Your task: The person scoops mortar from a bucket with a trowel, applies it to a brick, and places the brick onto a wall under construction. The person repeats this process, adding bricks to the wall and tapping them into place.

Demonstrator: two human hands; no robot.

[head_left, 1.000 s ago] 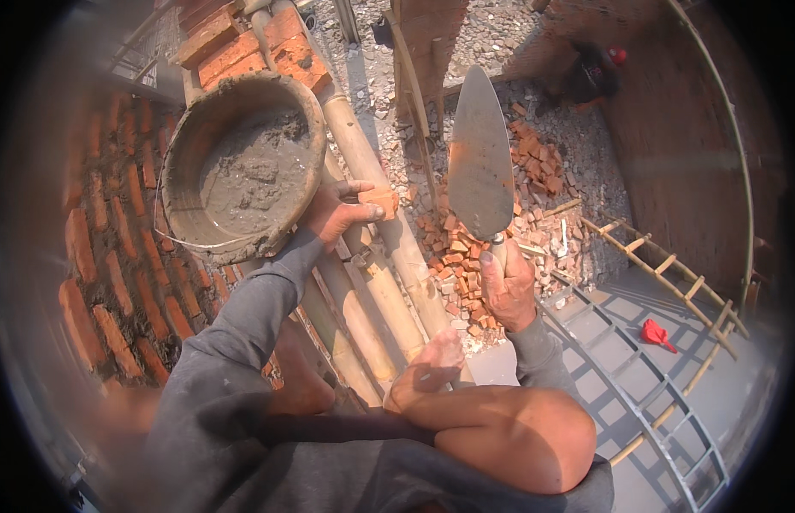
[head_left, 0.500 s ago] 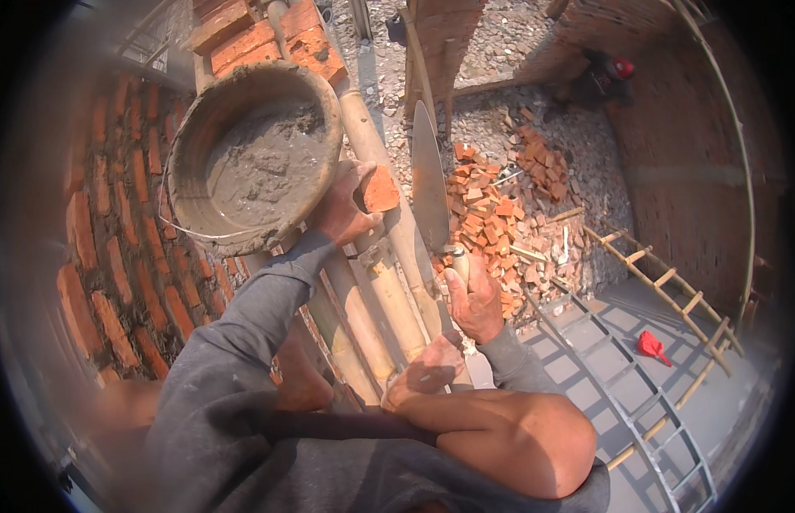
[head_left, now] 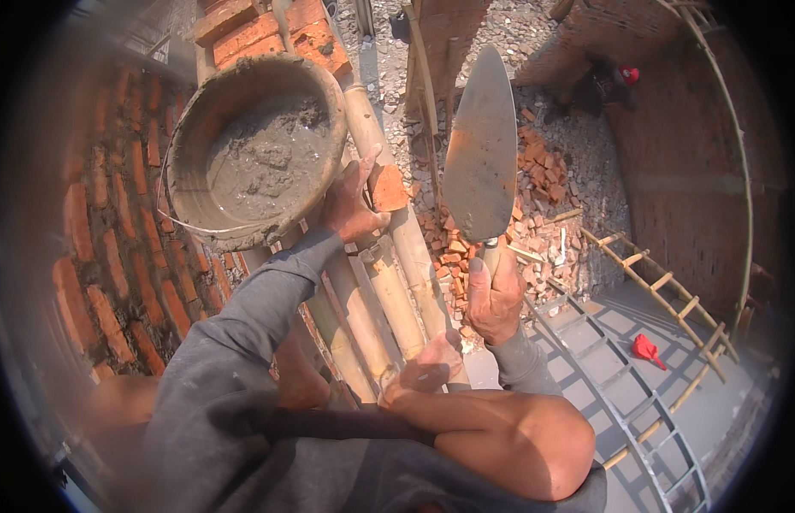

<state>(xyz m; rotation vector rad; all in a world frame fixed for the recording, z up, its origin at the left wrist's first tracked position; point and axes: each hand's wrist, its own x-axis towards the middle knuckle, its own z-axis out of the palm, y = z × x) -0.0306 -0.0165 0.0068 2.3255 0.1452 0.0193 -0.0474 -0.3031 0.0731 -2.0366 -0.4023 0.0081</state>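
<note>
My left hand grips a small red brick piece, held above the bamboo scaffold poles beside a round pan of grey mortar. My right hand is closed on the handle of a pointed metal trowel, whose blade points up and away, flat face toward me. My bare foot and knee rest on the poles below.
A red brick wall runs along the left, with bricks stacked behind the pan. Far below lie brick rubble, a wooden ladder, a red cloth and a person in a red cap.
My left hand lifted the brick piece off the poles toward the pan. The trowel turned edge-on at the half second, then rose again with its flat face showing.
</note>
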